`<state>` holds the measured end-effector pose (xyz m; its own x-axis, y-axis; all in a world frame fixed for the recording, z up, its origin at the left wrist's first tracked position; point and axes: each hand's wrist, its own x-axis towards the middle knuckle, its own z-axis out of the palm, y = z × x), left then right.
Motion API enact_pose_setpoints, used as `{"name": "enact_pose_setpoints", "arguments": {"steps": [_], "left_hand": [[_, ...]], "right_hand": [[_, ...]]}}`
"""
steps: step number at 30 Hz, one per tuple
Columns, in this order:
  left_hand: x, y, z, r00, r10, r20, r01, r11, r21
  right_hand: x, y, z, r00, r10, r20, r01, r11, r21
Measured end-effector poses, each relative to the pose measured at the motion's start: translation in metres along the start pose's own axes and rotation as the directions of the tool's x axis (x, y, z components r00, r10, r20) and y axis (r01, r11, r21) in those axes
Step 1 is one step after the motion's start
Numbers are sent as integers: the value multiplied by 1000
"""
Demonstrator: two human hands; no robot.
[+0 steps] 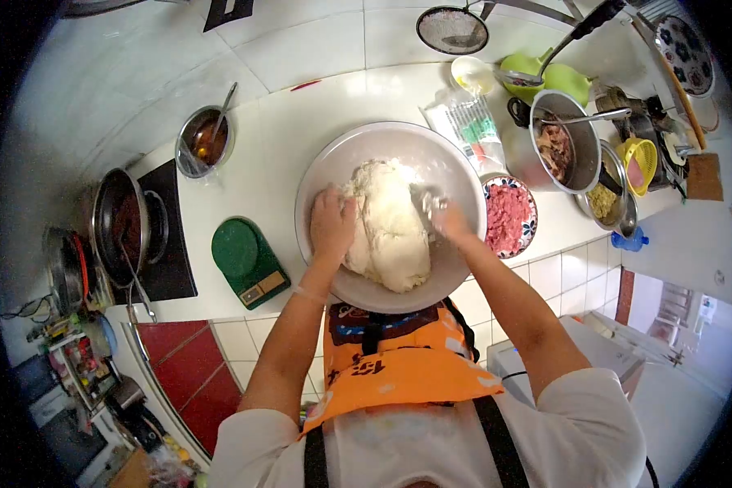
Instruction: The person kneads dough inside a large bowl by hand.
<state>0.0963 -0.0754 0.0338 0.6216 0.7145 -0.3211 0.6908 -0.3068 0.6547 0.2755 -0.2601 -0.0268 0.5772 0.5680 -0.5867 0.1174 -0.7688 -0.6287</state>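
A large pale lump of dough lies in a wide metal bowl in front of me. My left hand is at the dough's left side, its fingers bent against the edge and gripping it. On the other side, my right hand is inside the bowl, right of the dough. Motion smears its fingers, and whitish bits show around them. Whether it touches the dough, I cannot tell. Loose flour-like crumbs show at the top of the lump.
Close to the bowl's right stand a plate of minced meat, a plastic bag and a metal pot. Leftward are a green kitchen scale, a small bowl of dark liquid and a pan on the cooktop.
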Motion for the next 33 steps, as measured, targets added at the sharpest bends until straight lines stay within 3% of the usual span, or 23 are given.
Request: {"name": "enact_pose_setpoints", "arguments": {"steps": [1, 2, 4, 5, 7, 8, 10, 11, 13, 14, 16, 17, 18, 19, 21, 22, 23, 24, 25, 26, 27, 29, 33], "left_hand": [[5, -8, 8, 943, 98, -318, -95, 995, 26], [16, -24, 22, 942, 97, -322, -93, 995, 27], [48, -55, 48, 974, -209, 90, 226, 850, -476], [58, -57, 53, 974, -209, 84, 223, 850, -477], [73, -47, 58, 849, -277, 450, 511, 218, -831], [78, -42, 58, 852, -276, 444, 505, 217, -835], [81, -21, 44, 804, -191, 563, 589, 125, -799], [79, -6, 30, 809, -188, 558, 582, 121, -804], [67, 22, 4, 798, -179, 575, 602, 215, -769], [64, 25, 5, 796, -181, 578, 605, 209, -768], [58, 37, 2, 738, -40, 673, 650, 309, -694], [43, 43, -2, 894, 16, 447, 335, 640, -692], [26, 53, -10, 980, 71, 186, 24, 886, -464], [14, 51, -1, 972, 44, 232, 36, 943, -331], [-13, 50, 12, 961, 13, 275, 42, 980, -192], [-31, 51, 16, 980, 160, 120, -150, 985, -88], [-48, 52, 20, 948, 318, -16, -317, 948, 44], [-62, 55, 23, 950, 313, -9, -313, 949, 44], [-75, 59, 26, 934, 346, -91, -345, 938, 33], [-84, 59, 28, 910, 377, -173, -379, 925, 26], [-88, 46, 40, 937, 319, -141, -336, 936, -110], [-92, 32, 54, 919, 362, -156, -371, 928, -26], [-54, 21, 71, 900, 406, -157, -401, 914, 62]], "right_hand": [[2, -32, -16, 978, 129, -162, -121, 991, 56], [26, -28, -8, 979, 125, -160, -118, 992, 55], [82, -11, 16, 962, -150, -228, 145, 989, -38], [91, -24, 23, 961, -156, -227, 152, 988, -38], [103, -55, 40, 954, -149, -259, 137, 989, -63], [103, -61, 38, 953, -156, -258, 144, 987, -65], [88, -76, 30, 973, -170, 159, 35, 782, 623], [72, -91, 18, 972, -175, 159, 41, 785, 618], [26, -116, -1, 981, -4, 196, -38, 976, 214], [10, -106, 6, 952, -297, 71, 277, 938, 210], [-23, -102, 5, 822, -568, -48, 567, 807, 167], [-38, -103, -1, 637, -764, -105, 766, 642, -26], [-53, -104, -6, 403, -909, -109, 880, 417, -229], [-60, -83, 2, 405, -907, -112, 877, 420, -232], [-60, -32, 25, 888, -389, -244, 436, 882, 178], [-63, -39, 23, 890, -385, -245, 431, 884, 180], [-64, -46, 22, 968, -184, -170, 238, 890, 388], [-71, -64, 18, 999, 8, -52, 23, 826, 564], [-88, -95, 10, 992, 117, 52, -128, 853, 507], [-87, -90, 23, 991, 125, 57, -136, 850, 509], [-88, -79, 40, 901, -306, -307, 357, 925, 126], [-102, -73, 47, 703, -623, -345, 563, 783, -266], [-45, -16, 86, 648, -583, -490, 619, 778, -106]]}}
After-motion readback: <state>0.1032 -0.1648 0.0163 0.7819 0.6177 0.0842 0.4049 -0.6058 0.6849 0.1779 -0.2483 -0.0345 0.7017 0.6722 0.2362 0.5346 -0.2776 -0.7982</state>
